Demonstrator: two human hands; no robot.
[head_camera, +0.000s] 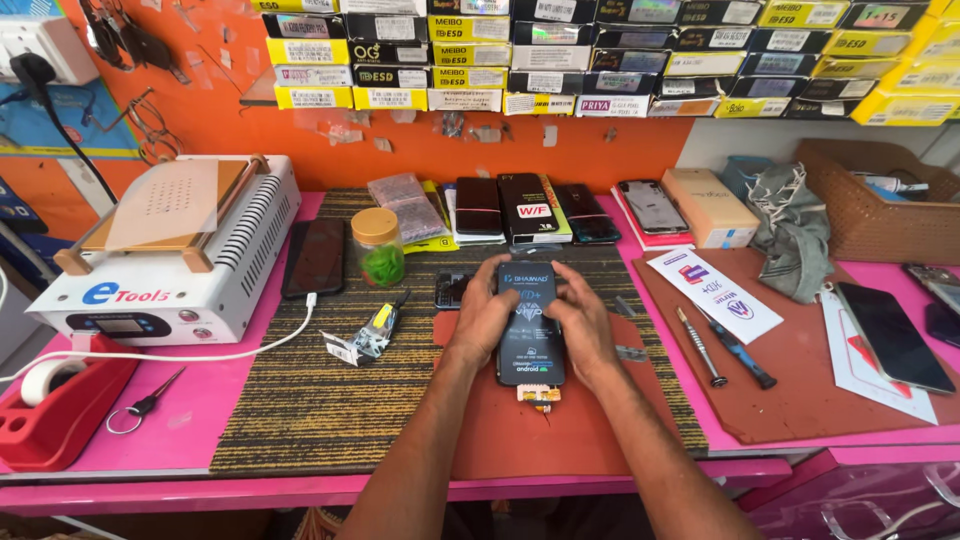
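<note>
A black phone screen panel (531, 340) with a printed film on its face lies on the red-brown mat (560, 430) in the middle of the bench. A short orange flex tail (539, 397) sticks out of its near end. My left hand (484, 318) grips the panel's left edge, thumb on the glass. My right hand (580, 322) covers the right edge, fingers curled over the top right corner. Both hands press on the same panel.
A white heating machine (165, 255) stands at the left, a red tape dispenser (55, 400) in front of it. A jar (379, 246), several phones (480, 207), screwdrivers (735, 348), a second mat (800, 390) and a wicker basket (870, 205) surround the work area.
</note>
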